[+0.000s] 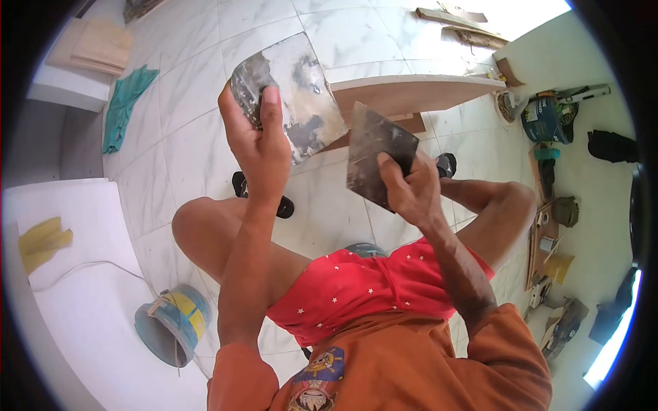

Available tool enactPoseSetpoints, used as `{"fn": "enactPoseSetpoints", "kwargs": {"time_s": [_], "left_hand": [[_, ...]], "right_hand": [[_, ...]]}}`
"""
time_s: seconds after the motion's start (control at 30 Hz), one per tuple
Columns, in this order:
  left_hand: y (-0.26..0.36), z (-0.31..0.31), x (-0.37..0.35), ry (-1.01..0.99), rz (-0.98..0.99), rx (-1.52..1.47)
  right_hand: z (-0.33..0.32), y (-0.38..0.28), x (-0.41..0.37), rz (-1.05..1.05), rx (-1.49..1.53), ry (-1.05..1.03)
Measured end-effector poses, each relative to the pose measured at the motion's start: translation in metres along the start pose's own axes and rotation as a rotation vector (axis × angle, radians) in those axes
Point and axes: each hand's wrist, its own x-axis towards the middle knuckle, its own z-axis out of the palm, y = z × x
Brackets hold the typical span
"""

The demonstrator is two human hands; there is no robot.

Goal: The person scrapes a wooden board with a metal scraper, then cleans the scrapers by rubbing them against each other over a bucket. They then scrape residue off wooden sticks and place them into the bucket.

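Note:
My left hand (257,130) grips a thin square plate (308,89) smeared with whitish, putty-like paste over grey patches, the thumb lying on its face. In my right hand (411,181) is a smaller dark flat plate (373,147) with faint pale streaks, pinched at its lower right with the thumb on top. The two plates are held up close together, the dark one to the right and lower. Behind them, a wooden board (425,89) with a pale edge stands over the tiled floor between my feet.
A blue bucket (154,322) stands at the lower left, beside a white surface (82,226) with a yellow cloth (44,240). A teal cloth (127,106) lies on the floor. A dark tub of tools (545,120) and assorted items line the right wall; wood scraps (473,34) lie farther off.

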Motion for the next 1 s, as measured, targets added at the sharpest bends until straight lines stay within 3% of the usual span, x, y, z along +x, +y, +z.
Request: {"fn": "enactPoseSetpoints", "kwargs": {"time_s": [0.17, 0.27, 0.53, 0.67, 0.8, 0.83, 0.93, 1.0], "left_hand": [[-0.008, 0.003, -0.014, 0.009, 0.262, 0.181], [-0.01, 0.004, -0.027, -0.114, 0.269, 0.229], [-0.021, 0.008, -0.036, -0.217, 0.417, 0.311], [-0.017, 0.012, -0.039, -0.323, 0.404, 0.325], [-0.014, 0.011, -0.047, -0.488, 0.039, 0.324], [-0.016, 0.012, -0.047, -0.519, 0.031, 0.301], [-0.021, 0.01, -0.046, -0.56, -0.076, 0.491], [-0.027, 0.004, -0.039, -0.575, -0.099, 0.544]], "right_hand": [[0.026, -0.003, -0.001, 0.121, 0.069, 0.124], [0.036, -0.009, 0.001, 0.044, 0.144, 0.185], [0.029, -0.012, 0.008, 0.173, 0.119, 0.11], [0.022, 0.0, 0.009, 0.266, 0.169, 0.102], [0.004, 0.035, 0.014, 0.371, 0.461, 0.117], [-0.001, 0.032, 0.02, 0.352, 0.586, 0.133], [-0.04, 0.053, 0.044, 0.345, 0.277, 0.016], [-0.057, 0.043, 0.063, 0.235, -0.176, -0.068]]}}
